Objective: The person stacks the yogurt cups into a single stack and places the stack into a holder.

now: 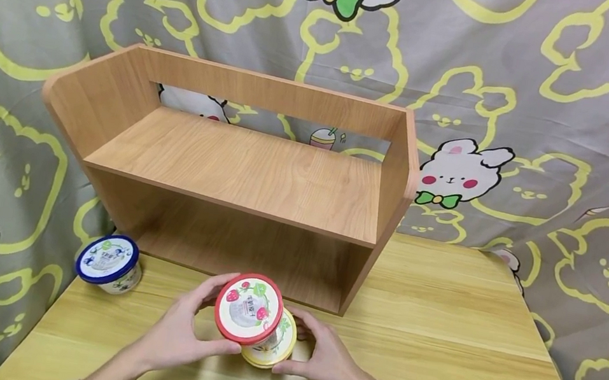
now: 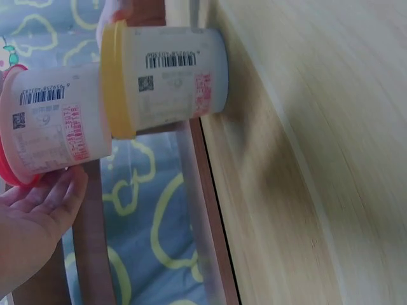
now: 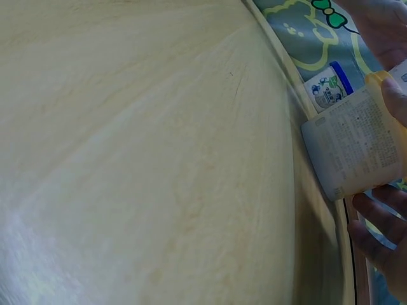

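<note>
My left hand (image 1: 184,327) grips a tub with a red lid (image 1: 248,308), strawberries printed on top, thumb at the near side and fingers behind. Directly below it is a tub with a yellow lid (image 1: 267,353), held by my right hand (image 1: 330,355) between thumb and fingers. The red-lidded tub stands on the yellow lid, shifted left, and covers part of it. In the left wrist view both white tub walls show barcodes, and the yellow-lidded tub (image 2: 168,79) has its base at the tabletop. The right wrist view shows printed text on its wall.
A two-level wooden shelf (image 1: 250,167) stands behind the hands on the wooden table (image 1: 452,338). Left of it, near the table's left edge, is a tub with a blue lid (image 1: 108,259). A patterned curtain (image 1: 524,97) hangs around the back and sides.
</note>
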`<state>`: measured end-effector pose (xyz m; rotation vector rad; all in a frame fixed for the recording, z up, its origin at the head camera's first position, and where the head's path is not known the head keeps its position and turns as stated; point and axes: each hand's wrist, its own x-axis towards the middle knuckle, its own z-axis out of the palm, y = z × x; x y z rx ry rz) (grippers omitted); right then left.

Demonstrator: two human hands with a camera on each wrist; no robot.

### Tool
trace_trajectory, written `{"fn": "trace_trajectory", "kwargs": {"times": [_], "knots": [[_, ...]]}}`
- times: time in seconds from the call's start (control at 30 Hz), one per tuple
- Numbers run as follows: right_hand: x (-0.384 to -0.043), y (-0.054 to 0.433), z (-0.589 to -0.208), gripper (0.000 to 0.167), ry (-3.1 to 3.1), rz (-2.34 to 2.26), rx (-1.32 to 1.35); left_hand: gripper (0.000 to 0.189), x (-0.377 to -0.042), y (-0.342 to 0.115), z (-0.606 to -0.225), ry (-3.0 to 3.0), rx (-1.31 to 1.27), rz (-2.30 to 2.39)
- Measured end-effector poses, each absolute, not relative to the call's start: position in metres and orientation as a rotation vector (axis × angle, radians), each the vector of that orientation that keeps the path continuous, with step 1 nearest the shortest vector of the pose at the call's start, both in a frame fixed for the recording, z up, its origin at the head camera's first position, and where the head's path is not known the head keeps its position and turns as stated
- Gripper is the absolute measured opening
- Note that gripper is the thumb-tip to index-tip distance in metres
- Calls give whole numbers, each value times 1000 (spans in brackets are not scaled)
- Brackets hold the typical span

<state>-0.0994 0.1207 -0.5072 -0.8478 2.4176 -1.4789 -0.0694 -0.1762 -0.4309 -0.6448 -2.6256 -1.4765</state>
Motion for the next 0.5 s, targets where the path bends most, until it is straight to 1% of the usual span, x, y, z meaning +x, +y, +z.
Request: {"fn": "trace_trajectory", "kwargs": {"times": [0.23,0.5], "knots": [[-99,121,-507,90,2376,-1513,-857,94,-72,-165,-435,-2609,-718,-1517],[-99,122,-508,89,2408,-1476,-819,94,-75,-157,-436,-2625,-739,-1521]]}}
